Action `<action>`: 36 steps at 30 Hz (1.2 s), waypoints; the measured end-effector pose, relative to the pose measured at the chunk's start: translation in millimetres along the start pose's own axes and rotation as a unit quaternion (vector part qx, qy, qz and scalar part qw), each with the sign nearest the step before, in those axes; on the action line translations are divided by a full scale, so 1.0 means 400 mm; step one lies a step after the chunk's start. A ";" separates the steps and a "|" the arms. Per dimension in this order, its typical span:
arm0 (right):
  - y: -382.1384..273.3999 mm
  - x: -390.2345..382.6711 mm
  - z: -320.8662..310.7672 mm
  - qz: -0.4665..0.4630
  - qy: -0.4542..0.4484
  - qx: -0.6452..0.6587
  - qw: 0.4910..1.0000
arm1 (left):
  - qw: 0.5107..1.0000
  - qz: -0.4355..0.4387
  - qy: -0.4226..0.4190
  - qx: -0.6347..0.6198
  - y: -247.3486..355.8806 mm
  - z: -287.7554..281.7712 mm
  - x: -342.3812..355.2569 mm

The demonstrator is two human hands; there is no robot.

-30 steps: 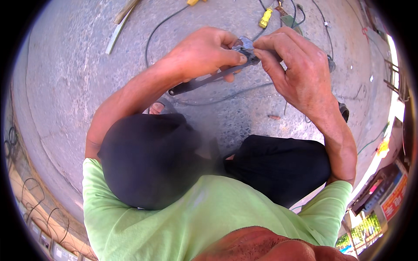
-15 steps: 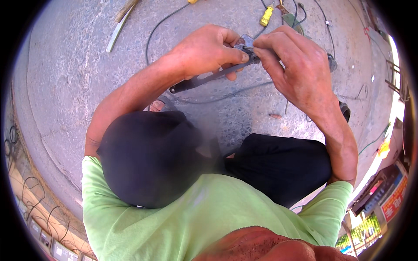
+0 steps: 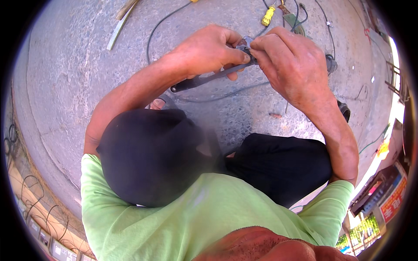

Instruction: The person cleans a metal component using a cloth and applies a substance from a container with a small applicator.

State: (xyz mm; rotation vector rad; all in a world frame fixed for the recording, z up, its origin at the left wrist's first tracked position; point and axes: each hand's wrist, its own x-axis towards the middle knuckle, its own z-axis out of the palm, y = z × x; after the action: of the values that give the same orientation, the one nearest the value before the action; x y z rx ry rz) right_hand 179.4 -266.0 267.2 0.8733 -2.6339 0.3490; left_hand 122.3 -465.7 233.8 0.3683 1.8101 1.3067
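Note:
A long, narrow dark part (image 3: 202, 81) with a slot along it and a rounded end slants between my hands, off the floor. My left hand (image 3: 213, 50) is closed around its upper end, thumb pressed on top. At that end sits a small greyish metal piece (image 3: 247, 41), partly covered by fingers. My right hand (image 3: 294, 65) is closed in a pinch there, thumb and fingertips together against the end. Whatever lies between those right fingertips is too small and too hidden to make out.
A yellow-handled tool (image 3: 267, 16) lies on the concrete floor (image 3: 87, 65) beyond my hands, near a green flat piece (image 3: 294, 24) and dark cables. A dark cable (image 3: 209, 101) curves below the held part. Wooden strips (image 3: 119, 28) lie at the far left.
My right hand's fingertips have shifted slightly left at the end of the dark part. My left hand and the part stay almost where they were.

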 end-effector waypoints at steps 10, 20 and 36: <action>-0.003 0.001 0.004 -0.008 -0.008 -0.021 1.000 | 1.000 -0.007 0.002 0.012 -0.005 0.001 0.001; -0.011 0.002 -0.050 0.087 0.030 0.073 0.993 | 1.000 -0.005 -0.022 -0.004 -0.005 -0.008 -0.001; -0.005 -0.045 -0.065 0.140 0.008 0.140 0.980 | 1.000 0.005 -0.019 -0.015 0.000 -0.014 -0.014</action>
State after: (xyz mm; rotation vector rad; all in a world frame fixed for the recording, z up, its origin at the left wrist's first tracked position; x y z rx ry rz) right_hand 200.7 -249.4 284.0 0.5700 -2.7366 0.8113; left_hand 121.3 -472.8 236.9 0.3842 1.7574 1.3226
